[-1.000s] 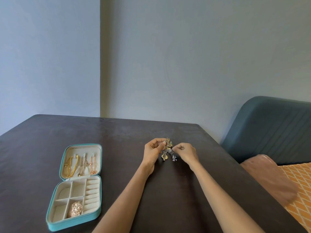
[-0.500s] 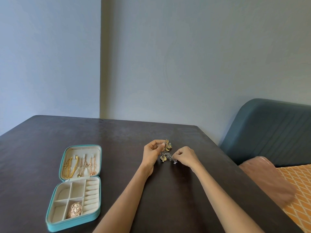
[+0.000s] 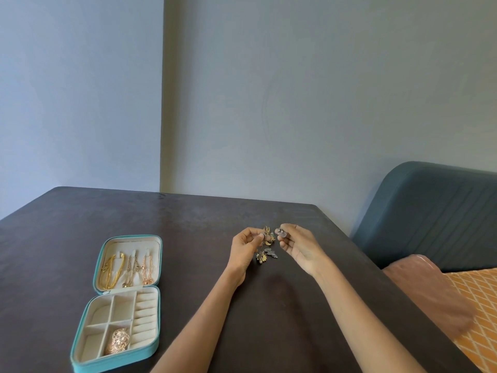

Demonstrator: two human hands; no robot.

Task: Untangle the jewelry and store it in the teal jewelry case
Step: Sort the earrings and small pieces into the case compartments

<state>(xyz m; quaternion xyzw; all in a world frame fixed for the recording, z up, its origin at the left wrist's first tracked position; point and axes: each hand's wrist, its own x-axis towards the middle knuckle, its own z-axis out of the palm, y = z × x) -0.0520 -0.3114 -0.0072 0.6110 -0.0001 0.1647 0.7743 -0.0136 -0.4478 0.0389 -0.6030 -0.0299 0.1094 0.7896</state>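
A small tangle of gold and silver jewelry (image 3: 266, 246) hangs just above the dark table (image 3: 188, 232), near its far right part. My left hand (image 3: 245, 247) pinches the top of the cluster. My right hand (image 3: 297, 244) is raised beside it, thumb and forefinger closed on a small silvery piece (image 3: 281, 231). The teal jewelry case (image 3: 94, 266) lies open on the left. Gold chains hang in its lid, and a round rose-gold filigree piece (image 3: 117, 341) sits in a lower compartment.
A teal padded headboard (image 3: 430, 211) and an orange patterned bed cover (image 3: 481, 300) stand past the table's right edge. A brownish cushion (image 3: 427, 286) lies beside that edge. Grey walls rise behind the table.
My right hand has lifted from the low side of the cluster up and right, carrying a small silvery piece away from the rest. My left hand keeps its hold on the tangle.
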